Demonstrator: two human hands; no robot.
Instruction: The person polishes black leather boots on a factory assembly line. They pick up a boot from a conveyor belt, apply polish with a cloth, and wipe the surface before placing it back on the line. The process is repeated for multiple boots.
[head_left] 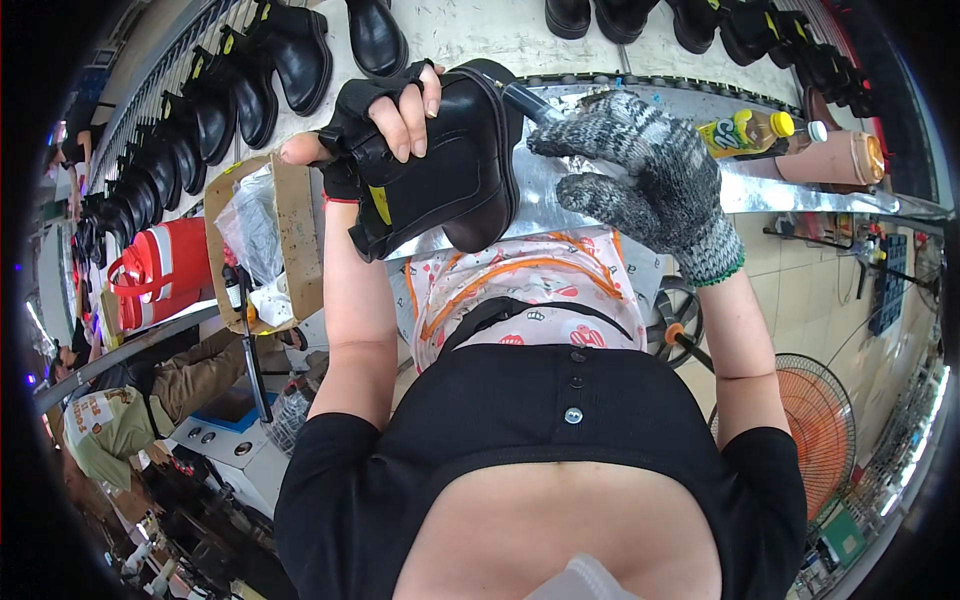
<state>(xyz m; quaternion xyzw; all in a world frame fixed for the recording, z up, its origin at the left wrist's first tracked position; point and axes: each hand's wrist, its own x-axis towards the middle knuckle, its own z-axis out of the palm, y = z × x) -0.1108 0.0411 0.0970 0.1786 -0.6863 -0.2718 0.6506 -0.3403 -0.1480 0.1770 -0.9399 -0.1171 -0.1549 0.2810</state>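
My left hand (385, 120), in a black fingerless glove, grips a black ankle boot (445, 165) by its upper and holds it tilted above the metal bench edge (800, 190). My right hand (645, 175), in a grey knitted glove, holds a thin dark tool (528, 102) whose tip touches the boot near its sole. A patterned apron (520, 285) lies below the boot, over my black top.
Several black boots (245, 85) stand in rows on the conveyor at the upper left and along the top. A cardboard box with plastic bags (262, 240), a red jug (160, 270), two drink bottles (790, 140) and an orange fan (825, 420) surround me. Another person sits at the lower left (130, 410).
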